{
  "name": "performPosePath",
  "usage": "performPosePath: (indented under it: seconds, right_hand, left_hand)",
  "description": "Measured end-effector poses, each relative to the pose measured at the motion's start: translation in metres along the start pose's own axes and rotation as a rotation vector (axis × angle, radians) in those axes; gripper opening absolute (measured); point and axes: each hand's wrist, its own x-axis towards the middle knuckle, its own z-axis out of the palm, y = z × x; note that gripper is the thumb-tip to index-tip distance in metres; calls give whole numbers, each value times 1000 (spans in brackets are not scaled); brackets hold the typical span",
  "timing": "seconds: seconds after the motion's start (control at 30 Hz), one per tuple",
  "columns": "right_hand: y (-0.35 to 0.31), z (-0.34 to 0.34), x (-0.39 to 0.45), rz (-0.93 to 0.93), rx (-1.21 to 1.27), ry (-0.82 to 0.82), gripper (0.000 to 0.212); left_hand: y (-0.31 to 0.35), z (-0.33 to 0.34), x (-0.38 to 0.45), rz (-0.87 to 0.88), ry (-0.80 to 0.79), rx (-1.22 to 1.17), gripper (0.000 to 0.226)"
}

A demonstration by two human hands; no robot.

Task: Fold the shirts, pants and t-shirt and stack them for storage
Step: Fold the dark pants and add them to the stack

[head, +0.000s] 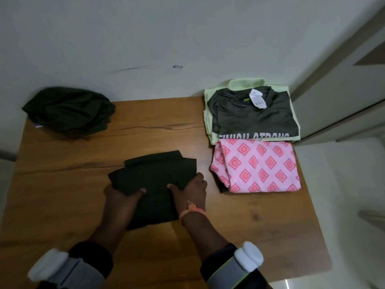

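Observation:
A folded black garment (154,174) lies in the middle of the wooden table (62,195). My left hand (121,198) grips its left edge, thumb on top. My right hand (190,191) grips its right edge, thumb on top and fingers curled under. At the back right, a folded dark grey t-shirt (252,115) with white lettering lies on a folded pale green garment (209,113). In front of that pile sits a folded pink garment (258,166) with a diamond pattern. A crumpled dark garment (68,110) lies unfolded at the back left corner.
The table stands against a grey wall (145,38). A door frame or cupboard edge (343,84) runs along the right side. Bare wood shows at the left and front of the table.

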Motion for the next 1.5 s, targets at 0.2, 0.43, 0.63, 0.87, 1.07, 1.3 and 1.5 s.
performPosePath:
  seconds: [0.2,0.43,0.63,0.87,1.07,1.3,1.5]
  right_hand:
    - [6,-58,8,1,463,-245,52]
    - [29,-210,6,-294,512,21,38]
    - [76,-265,52,-147,257,222,43]
    - [79,-227,67,-398,-340,705,43]
    - [77,-157,96,-483,-571,497,58]
    - [67,-163,95,-390,-747,499,62]
    - [-57,-134,54,-276,-1196,436,37]
  left_hand:
    - [38,-4,-41,-106,-203,-334,55]
    - [100,75,-114,382,-376,-275,35]
    - [101,171,-103,448,-432,-68,48]
    - [87,198,-106,1266,69,584,61]
    - [67,218,-61,1357,-242,1044,60]
    - [87,204,-50,1388,-402,1061,58]
    - [139,99,-7,1308,-315,1127,69]
